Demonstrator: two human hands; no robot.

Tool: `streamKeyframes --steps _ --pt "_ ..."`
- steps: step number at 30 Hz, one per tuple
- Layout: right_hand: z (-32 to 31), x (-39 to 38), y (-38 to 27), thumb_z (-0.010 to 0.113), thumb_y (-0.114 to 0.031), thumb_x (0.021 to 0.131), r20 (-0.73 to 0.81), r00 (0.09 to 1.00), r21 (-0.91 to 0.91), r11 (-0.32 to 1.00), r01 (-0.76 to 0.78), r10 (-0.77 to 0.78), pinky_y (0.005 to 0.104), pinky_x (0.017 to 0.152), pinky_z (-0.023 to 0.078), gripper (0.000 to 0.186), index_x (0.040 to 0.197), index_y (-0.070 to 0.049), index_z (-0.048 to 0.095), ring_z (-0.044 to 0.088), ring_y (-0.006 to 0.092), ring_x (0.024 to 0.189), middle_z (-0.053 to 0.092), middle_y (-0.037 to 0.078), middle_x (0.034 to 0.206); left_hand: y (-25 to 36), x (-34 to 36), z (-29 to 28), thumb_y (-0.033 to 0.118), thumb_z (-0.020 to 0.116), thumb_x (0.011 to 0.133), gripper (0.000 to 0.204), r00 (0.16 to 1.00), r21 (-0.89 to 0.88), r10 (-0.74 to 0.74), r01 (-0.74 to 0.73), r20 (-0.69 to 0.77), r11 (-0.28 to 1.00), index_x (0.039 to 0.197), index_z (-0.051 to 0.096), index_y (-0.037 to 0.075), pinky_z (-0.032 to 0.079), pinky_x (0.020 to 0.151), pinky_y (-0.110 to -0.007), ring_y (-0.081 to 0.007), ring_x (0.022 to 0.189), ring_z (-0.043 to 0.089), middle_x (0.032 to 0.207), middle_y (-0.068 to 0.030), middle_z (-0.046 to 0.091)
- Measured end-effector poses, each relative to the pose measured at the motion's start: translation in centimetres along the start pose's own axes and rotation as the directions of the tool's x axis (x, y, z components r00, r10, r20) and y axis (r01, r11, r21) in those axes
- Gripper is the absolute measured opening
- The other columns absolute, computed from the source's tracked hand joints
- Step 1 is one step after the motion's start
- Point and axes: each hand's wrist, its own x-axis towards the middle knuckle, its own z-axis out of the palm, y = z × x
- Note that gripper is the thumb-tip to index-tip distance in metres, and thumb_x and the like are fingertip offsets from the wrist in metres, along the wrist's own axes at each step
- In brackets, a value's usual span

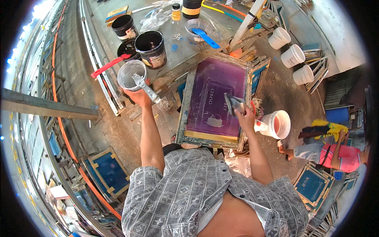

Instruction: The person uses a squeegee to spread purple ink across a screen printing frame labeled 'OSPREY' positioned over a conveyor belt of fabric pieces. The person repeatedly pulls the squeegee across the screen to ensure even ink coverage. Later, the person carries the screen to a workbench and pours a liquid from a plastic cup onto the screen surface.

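My left hand is wrapped round a grey-smeared plastic tub at the table's near edge. A flat-handled spatula leans out over the tub's rim. Closed on a dark, flat-bladed scraper, my right hand is over the right side of a purple printing screen. The screen sits tilted in front of me in a worn frame, with pale lettering and a light patch low on its mesh. Whether the scraper's blade touches the mesh I cannot tell.
Black paint pots, a red stirrer and a bowl with a blue spatula stand on the table. A white bucket is right of the screen. Further right, another person bends beside stacked screens.
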Motion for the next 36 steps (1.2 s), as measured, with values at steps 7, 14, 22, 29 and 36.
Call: streamKeyframes --steps 7,14,22,29,36 --pt "2.8 7.9 -0.8 0.067 -0.006 0.082 0.215 0.888 -0.200 0.872 0.447 -0.405 0.0484 0.083 0.048 0.034 0.116 -0.009 0.071 0.067 0.0371 0.094 0.073 0.014 0.099 3.0 -1.8 -2.8 0.023 0.100 0.063 0.101 0.998 0.041 -0.016 0.014 0.058 0.999 0.145 0.047 -0.001 0.044 0.107 -0.039 -0.0259 0.124 0.057 0.140 -0.0145 0.057" --pt "7.5 14.7 -0.8 0.067 -0.007 0.081 0.229 0.853 -0.347 0.780 0.521 -0.468 0.0479 0.085 0.047 0.029 0.109 -0.013 0.069 0.066 0.0342 0.095 0.072 0.011 0.100 9.6 -5.7 -10.3 0.006 0.092 0.065 0.100 0.944 0.046 -0.136 0.128 0.301 0.991 0.152 0.041 0.003 0.044 0.108 -0.038 -0.0255 0.126 0.056 0.142 -0.0148 0.055" --pt "9.2 15.8 -0.9 0.062 -0.010 0.086 0.347 0.811 -0.322 0.753 0.574 -0.470 0.0469 0.088 0.047 0.022 0.107 -0.012 0.070 0.066 0.0342 0.098 0.072 0.011 0.099 19.3 -6.8 -14.6 0.031 0.098 0.058 0.120 0.846 -0.205 -0.211 0.347 0.489 0.915 0.157 0.034 0.005 0.044 0.110 -0.045 -0.0309 0.132 0.052 0.150 -0.0148 0.046" --pt "9.6 7.9 -2.1 0.060 -0.006 0.086 0.479 0.686 -0.210 0.688 0.695 -0.548 0.0436 0.091 0.047 0.024 0.107 -0.011 0.071 0.067 0.0296 0.103 0.074 0.009 0.108 18.1 -6.5 -16.6 0.044 0.094 0.063 0.115 0.848 -0.386 -0.149 0.380 0.509 0.841 0.156 0.036 0.007 0.042 0.111 -0.048 -0.0318 0.132 0.051 0.148 -0.0139 0.049" --pt "9.0 -3.9 0.7 0.061 -0.007 0.086 0.462 0.537 -0.036 0.590 0.807 -0.706 0.0406 0.093 0.046 0.023 0.105 -0.013 0.071 0.064 0.0239 0.105 0.072 0.004 0.112 16.0 -5.6 -17.9 0.054 0.089 0.066 0.115 0.861 -0.586 -0.089 0.412 0.500 0.698 0.158 0.034 0.011 0.038 0.115 -0.053 -0.0339 0.137 0.046 0.154 -0.0127 0.044"
